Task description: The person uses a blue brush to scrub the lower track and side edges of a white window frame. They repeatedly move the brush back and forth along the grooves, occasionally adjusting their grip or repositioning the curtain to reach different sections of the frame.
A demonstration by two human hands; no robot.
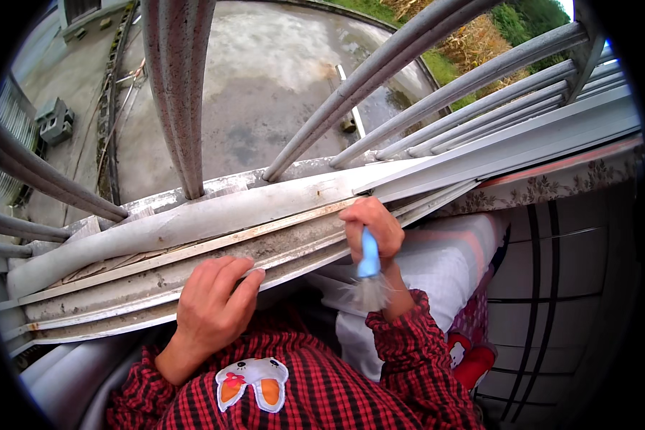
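My right hand is closed around the blue handle of a small brush. Its pale, frayed bristles point back toward my body, away from the sill. Under that fist runs the window track, a set of pale grooved rails with dirt and dark specks in the channel. My left hand rests on the near rails of the track, its fingers bent over them and no tool in it. The sliding window's frame stands in the right part of the track, its lower corner just beyond my right hand.
Metal security bars rise outside beyond a white sill ledge. Below them lies a wet concrete yard with a concrete block. Indoors, a white cloth hangs at my right, above a tiled floor and a red slipper.
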